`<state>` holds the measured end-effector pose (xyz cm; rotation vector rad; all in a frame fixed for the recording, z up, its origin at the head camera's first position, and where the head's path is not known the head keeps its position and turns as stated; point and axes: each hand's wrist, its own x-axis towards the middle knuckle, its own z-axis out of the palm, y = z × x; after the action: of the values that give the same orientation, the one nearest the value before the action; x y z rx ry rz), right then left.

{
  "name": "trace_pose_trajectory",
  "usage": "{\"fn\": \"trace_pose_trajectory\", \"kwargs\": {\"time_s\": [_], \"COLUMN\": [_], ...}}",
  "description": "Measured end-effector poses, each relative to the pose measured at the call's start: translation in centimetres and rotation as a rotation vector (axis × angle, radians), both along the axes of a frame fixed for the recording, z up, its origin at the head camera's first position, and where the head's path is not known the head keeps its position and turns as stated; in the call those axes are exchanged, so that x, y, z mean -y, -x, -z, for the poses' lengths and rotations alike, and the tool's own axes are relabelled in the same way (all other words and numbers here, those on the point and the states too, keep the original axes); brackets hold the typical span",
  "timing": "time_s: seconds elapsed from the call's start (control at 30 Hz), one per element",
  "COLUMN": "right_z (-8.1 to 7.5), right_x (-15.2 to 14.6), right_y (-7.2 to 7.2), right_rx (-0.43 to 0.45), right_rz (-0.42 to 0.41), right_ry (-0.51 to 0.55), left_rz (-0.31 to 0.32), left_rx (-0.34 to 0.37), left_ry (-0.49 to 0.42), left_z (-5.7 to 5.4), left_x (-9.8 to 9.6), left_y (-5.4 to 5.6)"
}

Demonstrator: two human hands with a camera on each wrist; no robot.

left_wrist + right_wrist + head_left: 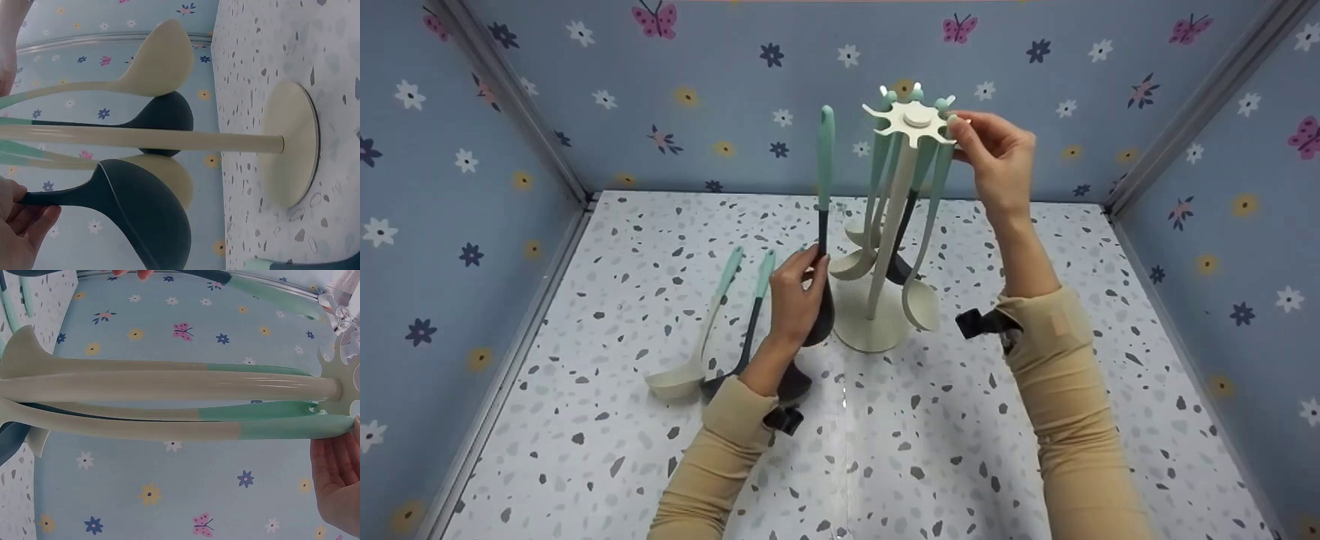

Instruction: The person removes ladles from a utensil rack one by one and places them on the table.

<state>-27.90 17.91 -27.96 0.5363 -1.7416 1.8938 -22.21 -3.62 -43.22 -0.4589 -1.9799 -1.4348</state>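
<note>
My left hand (796,296) pinches a dark ladle (143,216) by the lower part of its shaft. The ladle stands upright off the table, its mint-green handle (826,161) pointing up just left of a cream utensil stand (889,232). At the stand's hooked top, my right hand (1005,161) pinches the handle end of a hanging cream ladle (921,306) between thumb and fingers. Several other utensils hang around the pole, among them a dark one (898,268) and a cream one (851,264). In the right wrist view, the right fingertips are partly cut off.
Left of the stand lie a cream ladle (679,381), a dark utensil with a green handle (765,274) and another dark piece (795,382), partly behind the left arm. The stand's round base (859,339) rests on the speckled table. Flowered walls enclose the back and sides.
</note>
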Motion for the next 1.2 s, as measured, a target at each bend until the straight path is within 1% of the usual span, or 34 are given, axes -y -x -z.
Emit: {"fn": "trace_pose_trajectory", "kwargs": {"time_s": [0.1,0.27,0.53,0.7,0.83,0.93,1.0,1.07,1.2], "right_z": [0.0,-0.1,-0.2,-0.2,-0.4,-0.4,-0.3,-0.2,-0.1], "right_x": [0.0,0.0,0.0,0.0,0.0,0.1,0.1,0.1,0.0], "right_y": [0.0,-0.1,-0.1,-0.1,-0.2,-0.2,-0.1,-0.1,-0.1], "right_rx": [0.003,0.002,0.019,0.014,0.053,0.051,0.026,0.006,-0.005], "right_rz": [-0.002,-0.006,-0.013,-0.013,-0.036,-0.039,-0.028,-0.019,-0.006], "right_ry": [0.002,0.000,0.012,0.003,0.031,0.035,0.018,0.009,-0.005], "left_rz": [-0.040,-0.099,-0.172,-0.236,-0.280,-0.300,-0.315,-0.329,-0.356], "left_rx": [0.034,0.124,0.295,0.348,0.394,0.437,0.465,0.481,0.513], "left_ry": [0.044,0.125,0.252,0.342,0.410,0.445,0.464,0.473,0.497], "left_z": [0.0,0.0,0.0,-0.1,0.0,0.3,0.6,1.0,1.9], "left_x": [1.4,3.6,6.9,9.0,10.8,12.3,13.3,14.2,15.7], "left_y": [-0.1,0.0,0.6,1.2,1.6,1.8,2.0,2.1,2.2]}}
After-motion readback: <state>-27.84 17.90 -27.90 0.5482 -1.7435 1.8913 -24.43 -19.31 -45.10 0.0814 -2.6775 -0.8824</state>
